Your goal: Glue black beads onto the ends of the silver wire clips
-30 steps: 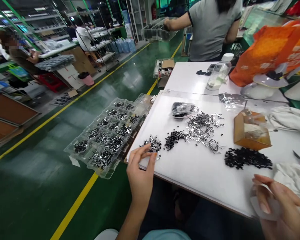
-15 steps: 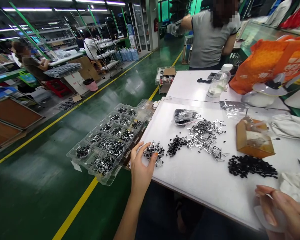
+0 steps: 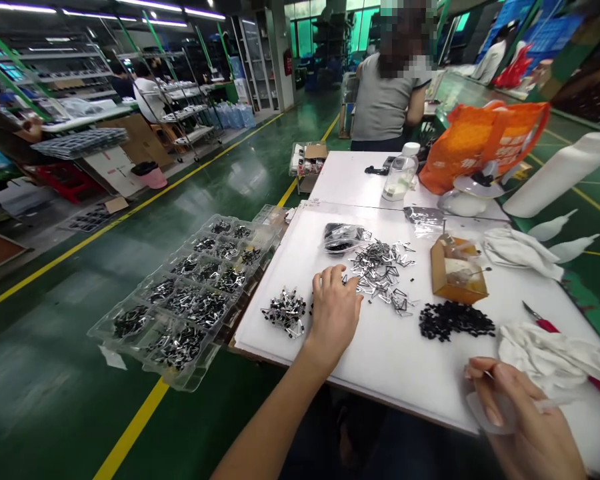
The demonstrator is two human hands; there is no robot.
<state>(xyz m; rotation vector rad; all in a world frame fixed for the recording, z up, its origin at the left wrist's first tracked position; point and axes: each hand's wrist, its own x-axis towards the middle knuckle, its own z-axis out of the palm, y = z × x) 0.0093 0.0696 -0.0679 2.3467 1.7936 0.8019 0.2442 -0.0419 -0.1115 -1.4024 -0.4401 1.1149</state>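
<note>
My left hand (image 3: 334,313) lies palm down on the white table (image 3: 395,350), fingers curled over a small heap of black parts; what the fingers hold is hidden. Just to its left sits a small pile of finished black-and-silver pieces (image 3: 285,311). Past its fingertips spreads a heap of bent silver metal clips (image 3: 380,270). A pile of small black parts (image 3: 455,319) lies to the right. My right hand (image 3: 520,427) hovers at the table's near right edge, pinching a thin clear tool over a clear plastic piece.
A clear compartment tray (image 3: 180,297) of assembled parts overhangs the table's left side. A brown cardboard box (image 3: 457,273), white cloths (image 3: 545,350), a red-handled blade (image 3: 540,319), a plastic bottle (image 3: 399,175) and an orange bag (image 3: 480,143) stand further back. A person in a grey shirt (image 3: 387,100) works behind.
My left hand left the pile of finished pieces and moved right onto the small heap of black parts. The view shifted right and lifted. My right hand stayed low at the right.
</note>
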